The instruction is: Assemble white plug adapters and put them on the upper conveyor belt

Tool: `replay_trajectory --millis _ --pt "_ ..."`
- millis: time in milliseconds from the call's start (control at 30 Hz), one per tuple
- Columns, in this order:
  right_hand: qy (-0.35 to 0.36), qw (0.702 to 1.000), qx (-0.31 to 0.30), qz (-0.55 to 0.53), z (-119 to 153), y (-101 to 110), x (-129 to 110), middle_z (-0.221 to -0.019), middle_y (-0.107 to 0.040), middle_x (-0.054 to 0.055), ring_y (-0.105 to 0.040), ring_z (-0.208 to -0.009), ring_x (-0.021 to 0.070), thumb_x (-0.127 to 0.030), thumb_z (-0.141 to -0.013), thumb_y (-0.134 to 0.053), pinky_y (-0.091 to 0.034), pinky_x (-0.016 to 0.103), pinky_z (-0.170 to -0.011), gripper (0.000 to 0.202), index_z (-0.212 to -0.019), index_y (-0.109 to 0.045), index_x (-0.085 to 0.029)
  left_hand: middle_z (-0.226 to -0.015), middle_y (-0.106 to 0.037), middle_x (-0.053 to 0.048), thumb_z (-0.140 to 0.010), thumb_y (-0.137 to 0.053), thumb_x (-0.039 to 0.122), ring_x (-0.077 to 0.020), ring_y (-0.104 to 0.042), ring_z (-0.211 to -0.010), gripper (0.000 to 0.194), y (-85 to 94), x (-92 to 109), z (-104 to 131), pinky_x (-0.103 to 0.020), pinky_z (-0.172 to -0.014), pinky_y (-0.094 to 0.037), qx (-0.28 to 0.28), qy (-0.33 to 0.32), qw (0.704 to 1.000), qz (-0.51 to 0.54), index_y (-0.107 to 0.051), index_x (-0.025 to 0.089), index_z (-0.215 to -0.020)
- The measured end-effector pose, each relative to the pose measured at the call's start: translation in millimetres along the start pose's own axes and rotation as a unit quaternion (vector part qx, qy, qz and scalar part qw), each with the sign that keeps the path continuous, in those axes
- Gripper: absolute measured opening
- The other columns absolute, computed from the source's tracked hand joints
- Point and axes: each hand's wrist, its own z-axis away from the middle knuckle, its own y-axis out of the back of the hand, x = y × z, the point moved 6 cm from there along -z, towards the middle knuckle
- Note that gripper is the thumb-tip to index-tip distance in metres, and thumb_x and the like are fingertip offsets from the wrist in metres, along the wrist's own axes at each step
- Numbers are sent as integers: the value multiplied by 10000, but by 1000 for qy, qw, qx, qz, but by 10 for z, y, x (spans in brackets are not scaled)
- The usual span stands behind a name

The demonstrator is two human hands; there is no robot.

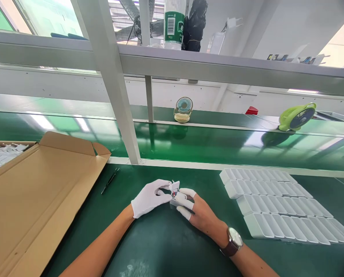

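A small white plastic case (pixel 174 188) stands open just above the green bench, with small dark and red parts showing inside. My left hand (pixel 151 197), in a white glove, pinches its upright half from the left. From the right, my right hand (pixel 199 211) grips the lower half, white covers on its fingertips and a watch on the wrist. The fingers partly hide the case, and its exact kind is too small to make out. Black tweezers (pixel 110 181) lie on the bench to the left of my left hand.
Rows of white plastic pieces (pixel 284 207) stand on the right of the bench. A cardboard box (pixel 42 184) with white parts (pixel 4 156) fills the left. A metal frame post (pixel 114 84) rises ahead. Beyond are a small fan (pixel 184 105) and a green fan (pixel 296 117).
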Motion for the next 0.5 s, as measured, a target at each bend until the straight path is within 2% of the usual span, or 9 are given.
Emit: replay_trajectory --millis 67,133,267,367,433,500 --pt "5 1000 -8 12 -11 2 -25 -1390 -570 120 -660 -1145 265 -226 -984 -612 -623 440 -946 460 -1431 -550 -317 -1261 -695 -100 -867 -738 419 -258 -649 -1167 451 47 18 -2 -385 -998 -523 29 -2 1000 4 -669 192 -1250" --pt "15 1000 -4 23 -47 45 -65 -1361 -604 116 -680 -1106 258 -213 -991 -592 -636 421 -902 432 -1412 -565 -310 -1256 -703 -104 -901 -692 461 -261 -646 -1178 449 85 44 2 -406 -1029 -508 54 0 998 15 -661 184 -1253" --pt "26 998 50 8 -182 259 -156 -1336 -614 92 -698 -1056 217 -195 -1001 -566 -633 368 -885 405 -1379 -581 -338 -1227 -705 -126 -953 -598 524 -273 -653 -1124 466 173 118 18 -409 -913 -548 108 -12 994 28 -660 163 -1241" --pt "17 995 97 -6 -253 376 -181 -1331 -607 76 -697 -1046 199 -191 -991 -581 -626 333 -881 423 -1380 -572 -358 -1212 -702 -140 -960 -575 548 -276 -659 -1099 487 235 166 42 -403 -884 -551 149 -20 988 39 -665 147 -1221" --pt "22 997 72 -9 -257 313 -182 -1321 -612 72 -696 -1033 199 -190 -986 -584 -624 334 -880 421 -1373 -580 -356 -1246 -688 -149 -957 -577 552 -281 -654 -1124 512 243 213 62 -400 -908 -544 160 -36 985 54 -646 145 -1259" --pt "27 1000 5 -8 -224 155 -166 -1294 -623 76 -691 -1027 206 -194 -992 -571 -620 351 -893 414 -1377 -584 -346 -1304 -662 -156 -946 -594 535 -291 -626 -1191 542 213 280 78 -397 -957 -527 150 -62 985 65 -612 151 -1328"
